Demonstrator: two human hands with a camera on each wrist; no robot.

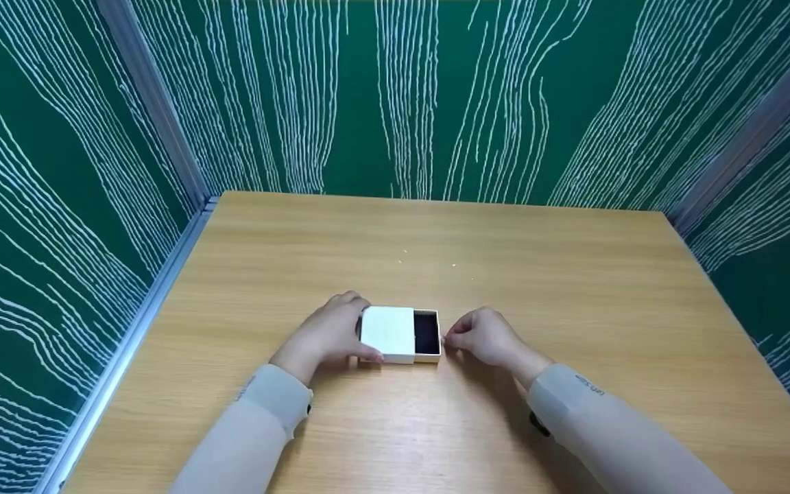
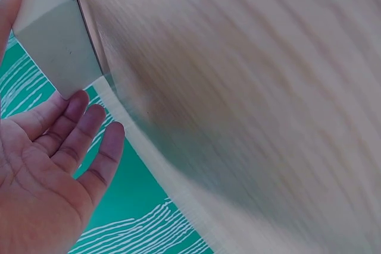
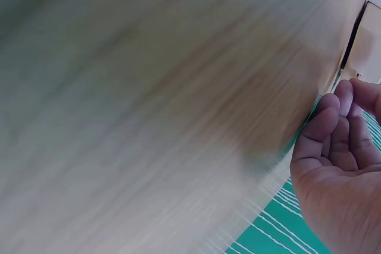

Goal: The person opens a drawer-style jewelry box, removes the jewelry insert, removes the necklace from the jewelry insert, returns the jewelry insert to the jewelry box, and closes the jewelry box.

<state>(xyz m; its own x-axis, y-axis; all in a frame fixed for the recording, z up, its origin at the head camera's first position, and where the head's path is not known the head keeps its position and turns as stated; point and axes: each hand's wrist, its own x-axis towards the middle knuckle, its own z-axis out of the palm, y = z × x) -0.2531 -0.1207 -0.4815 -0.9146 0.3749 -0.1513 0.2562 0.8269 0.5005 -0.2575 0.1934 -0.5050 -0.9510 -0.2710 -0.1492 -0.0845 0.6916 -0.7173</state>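
A small white sliding drawer box (image 1: 388, 333) lies on the wooden table, its inner drawer (image 1: 427, 358) partly out to the right and showing a black inside. My left hand (image 1: 330, 329) grips the white outer sleeve from the left, thumb along the near side and fingers at the far side. In the left wrist view, the sleeve (image 2: 56, 46) sits between the thumb and fingertips of that hand (image 2: 47, 171). At the drawer's right end, my right hand (image 1: 487, 336) pinches a tiny pull tab, mostly hidden by the fingertips. The right wrist view shows thumb and forefinger of this hand (image 3: 339, 153) together beside the drawer front.
Several tiny pale specks (image 1: 405, 252) lie on the wooden table (image 1: 539, 254) beyond the box. Green walls (image 1: 354, 103) with white wavy lines stand behind the table and at both sides. A metal rail (image 1: 127, 336) runs along the left table edge.
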